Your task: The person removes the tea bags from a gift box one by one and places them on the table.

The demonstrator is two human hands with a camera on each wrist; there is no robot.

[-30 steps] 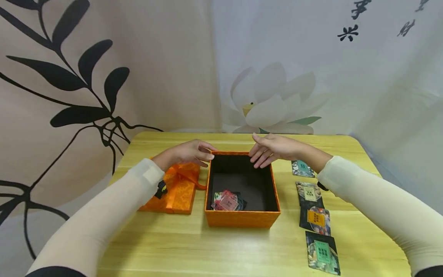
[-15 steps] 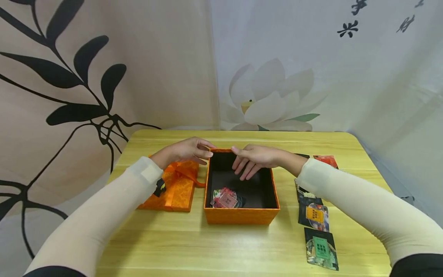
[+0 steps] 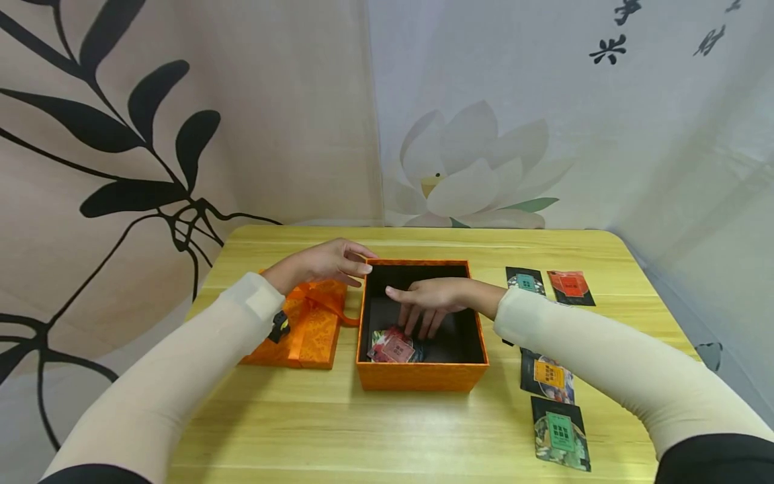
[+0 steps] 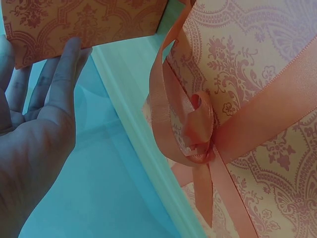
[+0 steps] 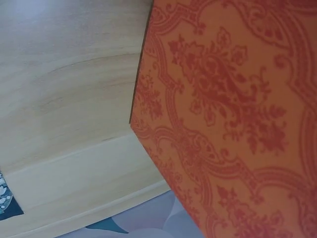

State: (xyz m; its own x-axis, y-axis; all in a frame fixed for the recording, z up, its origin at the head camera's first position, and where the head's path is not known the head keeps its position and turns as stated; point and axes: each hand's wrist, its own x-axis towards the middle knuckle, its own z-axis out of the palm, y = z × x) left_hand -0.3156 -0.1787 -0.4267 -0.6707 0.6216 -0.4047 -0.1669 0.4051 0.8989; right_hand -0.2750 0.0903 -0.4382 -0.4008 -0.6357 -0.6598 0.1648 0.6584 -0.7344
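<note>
My right hand [image 3: 432, 299] reaches down into an orange patterned gift box [image 3: 417, 378] with a dark inside. Its fingers hang loosely beside the small printed packets [image 3: 396, 346] lying in the near left part of the box; whether a fingertip touches them is hidden. The right wrist view shows only the box's outer wall [image 5: 223, 99], not the hand. At the far left corner, my left hand [image 3: 326, 262] rests against the box. In the left wrist view the fingers [image 4: 62, 82] are nearly straight along the box's patterned side [image 4: 89, 25].
An orange box lid [image 3: 317, 343] with a ribbon bow [image 4: 198, 129] lies left of the box. Right of it, several packets lie on the wooden table [image 3: 423, 437], among them a red one [image 3: 571, 288], an orange-labelled one [image 3: 547, 376] and a green-labelled one [image 3: 560, 433].
My right hand has moved left and down from the box's far right rim into the box, towards the packets. The red packet on the table has come into view. My left hand stays put.
</note>
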